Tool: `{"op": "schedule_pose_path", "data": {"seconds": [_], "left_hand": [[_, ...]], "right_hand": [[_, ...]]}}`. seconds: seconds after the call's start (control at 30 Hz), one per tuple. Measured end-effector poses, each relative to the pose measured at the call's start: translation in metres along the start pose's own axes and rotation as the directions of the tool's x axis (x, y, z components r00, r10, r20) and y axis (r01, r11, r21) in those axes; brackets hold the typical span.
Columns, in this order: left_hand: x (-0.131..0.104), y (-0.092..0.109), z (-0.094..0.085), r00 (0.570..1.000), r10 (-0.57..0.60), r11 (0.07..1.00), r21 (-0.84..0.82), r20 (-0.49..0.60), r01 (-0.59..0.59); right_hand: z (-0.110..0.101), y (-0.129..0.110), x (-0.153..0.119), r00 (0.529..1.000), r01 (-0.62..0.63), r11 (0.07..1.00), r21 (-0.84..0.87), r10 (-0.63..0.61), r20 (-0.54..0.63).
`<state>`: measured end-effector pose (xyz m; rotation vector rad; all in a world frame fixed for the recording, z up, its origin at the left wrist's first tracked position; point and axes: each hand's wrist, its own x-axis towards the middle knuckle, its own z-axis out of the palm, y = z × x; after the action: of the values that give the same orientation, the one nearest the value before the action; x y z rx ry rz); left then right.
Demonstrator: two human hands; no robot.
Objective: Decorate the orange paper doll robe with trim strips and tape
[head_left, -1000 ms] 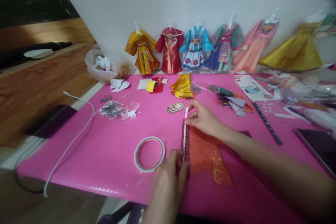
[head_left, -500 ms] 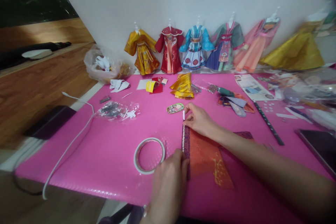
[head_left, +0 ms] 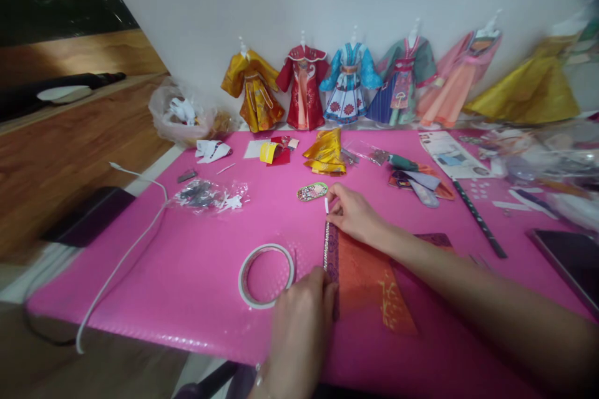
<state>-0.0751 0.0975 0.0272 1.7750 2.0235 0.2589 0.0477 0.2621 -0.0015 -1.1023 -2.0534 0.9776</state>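
An orange fabric piece point(head_left: 358, 274) with a purple patterned border lies on the pink table point(head_left: 187, 280). Along its left edge runs a thin glittery trim point(head_left: 326, 246). Closed fingers of my left hand point(head_left: 304, 318) hold the lower part of this edge. My right hand point(head_left: 350, 215) pinches a narrow white strip point(head_left: 326, 206) at the edge's top end; its thumb touches the fabric corner. A roll of white tape point(head_left: 243, 277) lies flat just left of my left hand. Beyond the right fingertips is a small oval patterned clip-like piece point(head_left: 312, 192).
Several doll dresses, including a red one point(head_left: 303, 90), stand along the wall. A bag of small parts point(head_left: 206, 194) and a white cable point(head_left: 126, 252) lie left. To the right are a dark dotted stick point(head_left: 480, 218), a phone-like dark slab point(head_left: 566, 265) and folded fabric scraps point(head_left: 421, 184).
Almost nothing differs. Both hands keep their places on the fabric edge, with the right fingers and the white strip shifted only very slightly.
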Motion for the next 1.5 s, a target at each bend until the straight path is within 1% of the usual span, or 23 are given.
{"op": "schedule_pose_path", "data": {"seconds": [0.23, 0.33, 0.4, 0.53, 0.6, 0.8, 1.03, 1.33, 1.5], "left_hand": [[-0.006, -0.001, 0.000, 0.999, 0.001, 0.997, -0.071, 0.049, 0.002], [-0.013, -0.004, 0.000, 0.999, 0.035, 0.995, -0.097, 0.039, -0.031], [-0.019, -0.008, 0.002, 0.997, 0.060, 0.996, -0.070, 0.041, -0.057], [-0.028, -0.015, 0.007, 0.992, 0.089, 0.994, 0.059, 0.089, -0.095], [-0.030, -0.017, 0.008, 0.989, 0.106, 0.989, 0.092, 0.101, -0.116], [-0.032, -0.020, 0.011, 0.986, 0.166, 0.980, 0.104, 0.027, -0.168], [-0.031, -0.019, 0.010, 0.987, 0.135, 0.978, 0.148, 0.090, -0.147], [-0.032, -0.013, 0.005, 0.989, 0.100, 0.982, 0.149, 0.108, -0.115], [-0.031, -0.013, 0.002, 0.988, 0.098, 0.988, 0.109, 0.120, -0.111]], "right_hand": [[0.000, 0.000, 0.000, 0.999, 0.033, 0.999, -0.007, -0.033, 0.006], [0.000, -0.001, 0.000, 0.999, 0.034, 0.999, -0.004, -0.034, 0.003], [0.000, -0.002, 0.000, 1.000, 0.031, 1.000, 0.002, -0.031, -0.001], [0.000, -0.004, 0.001, 1.000, 0.024, 1.000, 0.014, -0.024, -0.003], [0.000, -0.006, 0.001, 1.000, 0.021, 1.000, 0.021, -0.021, 0.001], [-0.001, -0.009, 0.002, 1.000, 0.015, 0.999, 0.033, -0.016, 0.001], [-0.003, -0.010, 0.002, 1.000, 0.005, 1.000, 0.012, -0.005, -0.013], [0.000, -0.002, 0.002, 0.998, 0.057, 0.998, -0.024, -0.057, 0.004], [-0.001, -0.001, 0.003, 0.999, 0.045, 0.998, -0.033, -0.046, -0.014]]}}
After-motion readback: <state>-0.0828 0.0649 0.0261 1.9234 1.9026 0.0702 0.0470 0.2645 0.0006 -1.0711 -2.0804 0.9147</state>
